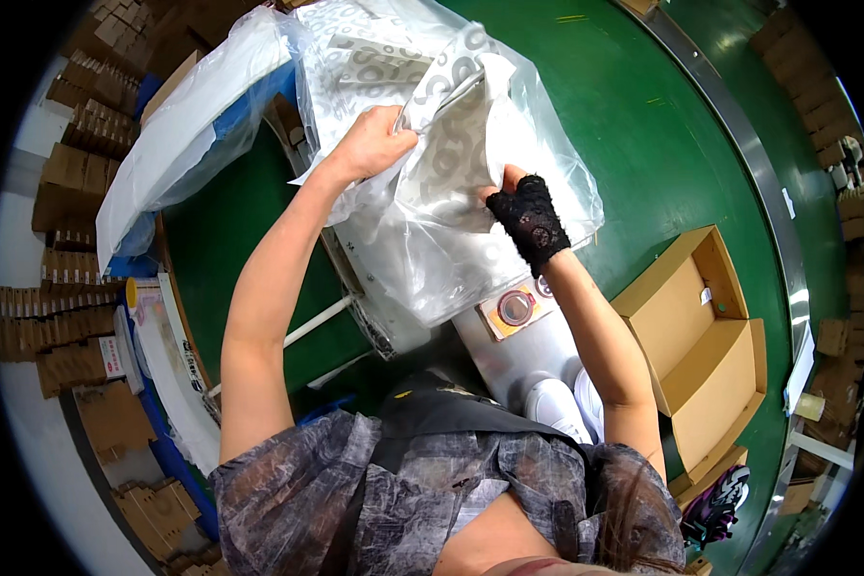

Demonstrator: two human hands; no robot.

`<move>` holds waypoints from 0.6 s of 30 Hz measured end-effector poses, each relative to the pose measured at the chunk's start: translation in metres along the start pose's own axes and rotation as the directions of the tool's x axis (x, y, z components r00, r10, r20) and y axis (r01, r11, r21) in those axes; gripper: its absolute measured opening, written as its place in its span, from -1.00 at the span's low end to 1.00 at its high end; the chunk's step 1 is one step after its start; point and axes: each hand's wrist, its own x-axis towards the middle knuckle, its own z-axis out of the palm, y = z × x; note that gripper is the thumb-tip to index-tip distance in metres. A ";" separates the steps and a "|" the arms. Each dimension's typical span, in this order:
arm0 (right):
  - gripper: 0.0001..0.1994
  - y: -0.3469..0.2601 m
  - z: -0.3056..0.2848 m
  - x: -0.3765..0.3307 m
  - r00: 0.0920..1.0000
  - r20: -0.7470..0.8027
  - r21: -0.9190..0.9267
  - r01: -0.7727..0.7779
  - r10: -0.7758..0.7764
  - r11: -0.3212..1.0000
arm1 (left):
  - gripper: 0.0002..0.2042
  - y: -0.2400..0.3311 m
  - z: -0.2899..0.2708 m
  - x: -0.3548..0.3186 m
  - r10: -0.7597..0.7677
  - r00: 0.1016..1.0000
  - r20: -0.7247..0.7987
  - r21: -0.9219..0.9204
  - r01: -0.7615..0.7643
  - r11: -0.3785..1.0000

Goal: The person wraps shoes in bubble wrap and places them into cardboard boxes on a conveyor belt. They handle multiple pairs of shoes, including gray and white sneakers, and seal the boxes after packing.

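Note:
In front of me lies a large clear plastic bag [413, 264] with white sheets of thin paper [456, 144] printed in a grey pattern. My left hand [374, 144], bare, is closed in a fist on the bunched edge of the patterned paper. On the other side of the raised fold, my right hand [528, 219] wears a black lace fingerless glove. Its fingers are bent against the paper and pinch it, their tips partly hidden. Between the hands the paper stands up in folds. Whether the plastic is gripped along with it, I cannot tell.
An open brown cardboard box [648, 302] lies to the right, with a dark patterned shoe [715, 509] below it. White shoes [553, 411] and a round reddish-rimmed item [516, 308] are nearer me. A white plastic-wrapped bundle [192, 125] is at upper left. Stacked cardboard [72, 182] lines the left.

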 end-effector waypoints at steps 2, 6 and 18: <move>-0.72 -0.004 -0.008 -0.002 0.999 -0.025 -0.177 0.016 -0.021 0.984 | -0.75 -0.003 -0.001 0.001 0.000 1.000 -0.005 -0.019 0.000 1.000; -0.71 -0.023 -0.010 -0.008 0.993 -0.026 0.252 -0.107 0.117 0.962 | -0.74 -0.014 0.002 0.014 -0.004 1.000 -0.013 -0.094 0.003 0.996; -0.79 -0.026 -0.037 -0.021 0.980 -0.030 -0.034 -0.197 0.196 0.980 | -0.73 0.038 -0.005 0.041 -0.053 0.994 0.094 0.124 0.041 0.991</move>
